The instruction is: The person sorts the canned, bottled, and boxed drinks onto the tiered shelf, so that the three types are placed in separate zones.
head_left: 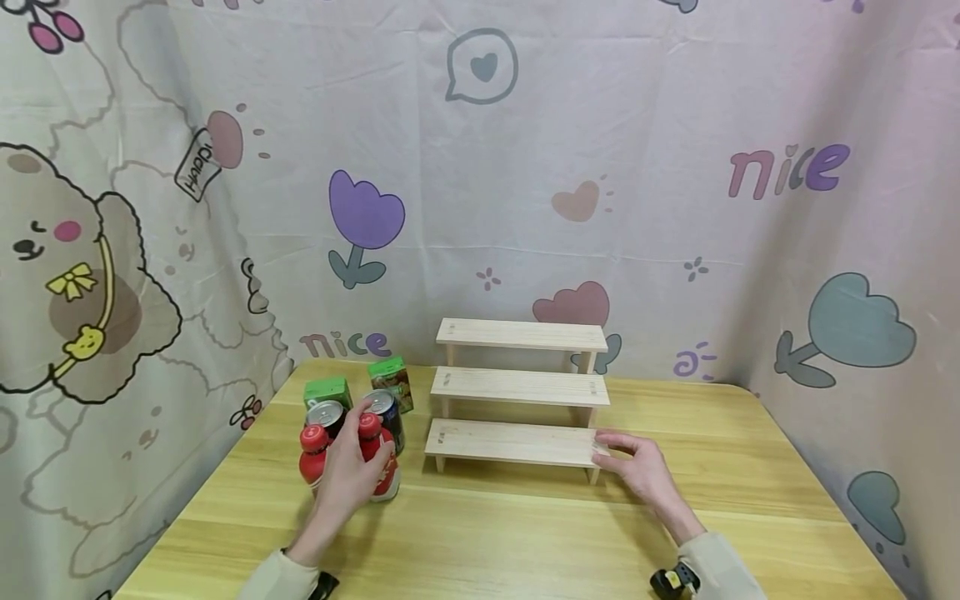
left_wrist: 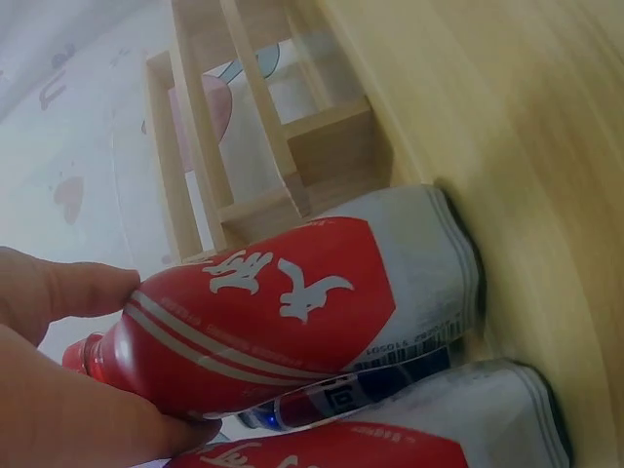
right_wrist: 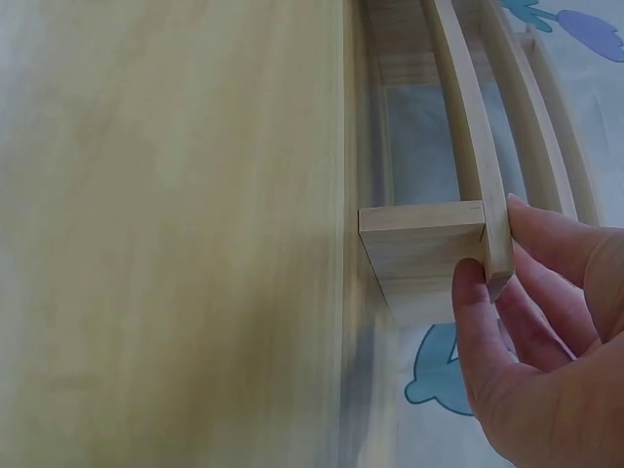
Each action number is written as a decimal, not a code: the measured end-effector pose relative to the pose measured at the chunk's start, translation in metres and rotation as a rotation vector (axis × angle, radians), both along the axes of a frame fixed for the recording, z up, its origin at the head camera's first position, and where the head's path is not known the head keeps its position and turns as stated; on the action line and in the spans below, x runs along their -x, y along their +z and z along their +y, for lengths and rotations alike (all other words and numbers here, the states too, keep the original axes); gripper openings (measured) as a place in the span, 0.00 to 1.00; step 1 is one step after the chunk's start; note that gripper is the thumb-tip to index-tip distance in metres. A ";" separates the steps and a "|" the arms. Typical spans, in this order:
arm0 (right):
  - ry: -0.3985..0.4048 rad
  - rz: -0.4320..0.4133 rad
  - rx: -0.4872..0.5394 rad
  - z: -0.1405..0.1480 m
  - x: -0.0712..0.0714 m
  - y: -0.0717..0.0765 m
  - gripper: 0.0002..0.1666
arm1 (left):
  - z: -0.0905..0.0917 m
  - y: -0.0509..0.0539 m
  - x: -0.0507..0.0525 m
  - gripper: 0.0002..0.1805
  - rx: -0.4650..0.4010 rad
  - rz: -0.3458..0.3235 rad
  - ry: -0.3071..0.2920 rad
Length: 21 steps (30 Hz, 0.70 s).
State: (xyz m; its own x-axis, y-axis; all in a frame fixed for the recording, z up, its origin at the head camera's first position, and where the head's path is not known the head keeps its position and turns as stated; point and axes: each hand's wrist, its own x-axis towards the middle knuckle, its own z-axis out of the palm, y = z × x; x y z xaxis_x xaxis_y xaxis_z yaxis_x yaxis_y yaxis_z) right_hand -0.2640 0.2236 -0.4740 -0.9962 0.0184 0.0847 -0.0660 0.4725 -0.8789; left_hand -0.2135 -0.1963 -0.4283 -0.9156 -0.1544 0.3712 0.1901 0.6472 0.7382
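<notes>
A red bottle with a white lower part (head_left: 387,472) (left_wrist: 283,302) stands at the left of the table, and my left hand (head_left: 351,475) (left_wrist: 78,361) pinches it near its neck between thumb and fingers. Right beside it is a second red bottle (head_left: 313,454) (left_wrist: 370,447). To the right, a three-step wooden rack (head_left: 517,442) stands on the table. My right hand (head_left: 641,471) (right_wrist: 546,322) pinches the right end of the lowest board (right_wrist: 475,136), thumb on one side and fingers on the other.
Behind the bottles stand two cans, a silver-topped one (head_left: 326,414) and a dark blue one (head_left: 384,407). Two green-topped boxes (head_left: 327,390) (head_left: 390,382) are farther back. A patterned curtain (head_left: 465,208) hangs behind and beside the wooden table (head_left: 510,542).
</notes>
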 end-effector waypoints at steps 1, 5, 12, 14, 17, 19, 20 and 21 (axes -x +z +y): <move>0.002 0.000 0.000 0.000 0.000 0.000 0.24 | 0.000 -0.001 0.000 0.40 0.001 0.005 -0.004; 0.006 0.003 -0.001 0.000 0.001 -0.001 0.24 | 0.002 -0.002 0.000 0.41 -0.006 -0.010 -0.010; 0.008 0.004 -0.010 0.001 0.001 -0.001 0.22 | 0.003 -0.003 -0.002 0.37 0.027 -0.050 -0.015; 0.006 0.004 -0.005 0.001 0.001 -0.001 0.22 | 0.003 -0.004 -0.003 0.35 0.044 -0.056 -0.010; -0.004 0.005 -0.001 0.000 0.001 -0.002 0.23 | 0.002 -0.005 -0.003 0.35 0.073 -0.083 -0.005; -0.010 0.004 -0.003 0.000 0.001 -0.002 0.23 | 0.002 -0.006 -0.003 0.36 0.079 -0.103 -0.008; -0.012 0.004 -0.010 0.000 0.001 -0.001 0.23 | 0.002 -0.006 -0.003 0.36 0.080 -0.110 -0.008; -0.012 0.007 -0.020 0.000 0.000 -0.001 0.23 | 0.002 -0.006 -0.003 0.37 0.075 -0.114 -0.007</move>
State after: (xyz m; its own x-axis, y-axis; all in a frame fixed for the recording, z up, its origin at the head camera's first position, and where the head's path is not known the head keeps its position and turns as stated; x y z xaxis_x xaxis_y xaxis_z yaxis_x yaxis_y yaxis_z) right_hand -0.2644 0.2238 -0.4753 -0.9954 0.0283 0.0919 -0.0662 0.4911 -0.8686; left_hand -0.2104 -0.1941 -0.4344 -0.9533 -0.1239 0.2753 0.1126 0.7003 0.7049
